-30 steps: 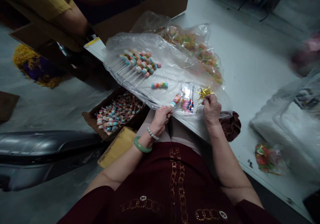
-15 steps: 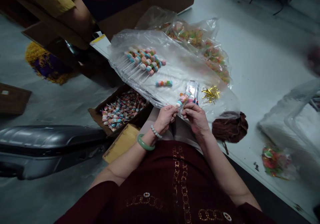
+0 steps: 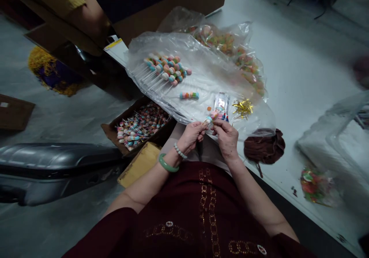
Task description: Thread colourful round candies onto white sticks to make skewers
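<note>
we observe the left hand pinching a beaded stick at the near edge of the plastic sheet; the right hand has closed fingers beside it, exact grip unclear. the cardboard box contains similar sticks; the clear bag, orange-green pieces.

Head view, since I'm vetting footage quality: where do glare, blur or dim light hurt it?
Head view: dim, with the cardboard box partly lost in shadow; head view: glare streaks the clear plastic sheet; head view, toward the right edge: the small plastic bag is blurred, while the candy skewers read more clearly.
</note>
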`<action>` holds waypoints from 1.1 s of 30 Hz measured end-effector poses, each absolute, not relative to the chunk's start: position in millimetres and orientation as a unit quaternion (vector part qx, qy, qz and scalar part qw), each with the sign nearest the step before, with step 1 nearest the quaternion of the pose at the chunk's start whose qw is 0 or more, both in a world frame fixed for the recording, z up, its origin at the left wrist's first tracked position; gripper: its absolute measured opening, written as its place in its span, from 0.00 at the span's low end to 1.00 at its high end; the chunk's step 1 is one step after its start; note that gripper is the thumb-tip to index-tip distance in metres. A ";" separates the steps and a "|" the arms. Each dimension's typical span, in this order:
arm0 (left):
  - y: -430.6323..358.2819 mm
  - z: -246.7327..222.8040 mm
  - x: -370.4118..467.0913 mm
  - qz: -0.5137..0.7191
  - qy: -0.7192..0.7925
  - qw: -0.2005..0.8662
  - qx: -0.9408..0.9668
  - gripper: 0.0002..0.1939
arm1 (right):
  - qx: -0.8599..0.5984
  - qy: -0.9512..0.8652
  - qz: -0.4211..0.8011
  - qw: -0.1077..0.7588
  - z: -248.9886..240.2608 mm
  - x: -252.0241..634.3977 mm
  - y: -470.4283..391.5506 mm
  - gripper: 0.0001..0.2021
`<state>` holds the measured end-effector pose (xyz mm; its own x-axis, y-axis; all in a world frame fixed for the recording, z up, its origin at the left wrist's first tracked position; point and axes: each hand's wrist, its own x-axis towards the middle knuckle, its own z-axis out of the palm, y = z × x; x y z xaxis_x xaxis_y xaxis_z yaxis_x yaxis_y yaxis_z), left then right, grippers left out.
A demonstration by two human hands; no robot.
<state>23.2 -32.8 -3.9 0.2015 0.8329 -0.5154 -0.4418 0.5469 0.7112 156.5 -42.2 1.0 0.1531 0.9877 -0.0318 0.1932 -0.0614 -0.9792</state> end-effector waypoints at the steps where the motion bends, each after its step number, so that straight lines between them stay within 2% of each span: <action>1: -31.6 -4.2 21.6 0.428 0.458 0.753 0.199 0.14 | -0.608 -0.514 0.395 0.459 -2.0 158.6 -44.8 0.09; 4: -29.1 -7.6 18.4 0.434 0.434 0.768 0.183 0.10 | -0.608 -0.560 0.375 0.421 -10.2 163.2 -52.0 0.09; 8: -30.6 -12.6 19.6 0.445 0.436 0.758 0.194 0.06 | -0.599 -0.605 0.322 0.414 -13.5 161.9 -56.8 0.12; 14: -33.6 -10.7 21.3 0.444 0.431 0.760 0.199 0.12 | -0.585 -0.709 0.139 0.368 -15.5 158.3 -56.8 0.14; 20: -32.1 -13.9 21.5 0.436 0.383 0.799 0.158 0.16 | -0.603 -0.708 0.117 0.348 -18.8 156.2 -57.1 0.14; 26: -35.9 -16.3 24.6 0.476 0.475 0.696 0.251 0.18 | -0.595 -0.754 0.061 0.271 -13.4 155.6 -58.0 0.14; 29: -36.1 -18.8 23.7 0.475 0.497 0.673 0.271 0.17 | -0.602 -0.735 0.129 0.282 -10.3 154.0 -58.8 0.12; 33: -36.3 -18.3 26.2 0.508 0.480 0.658 0.281 0.19 | -0.596 -0.561 0.403 0.410 -9.9 147.5 -51.9 0.07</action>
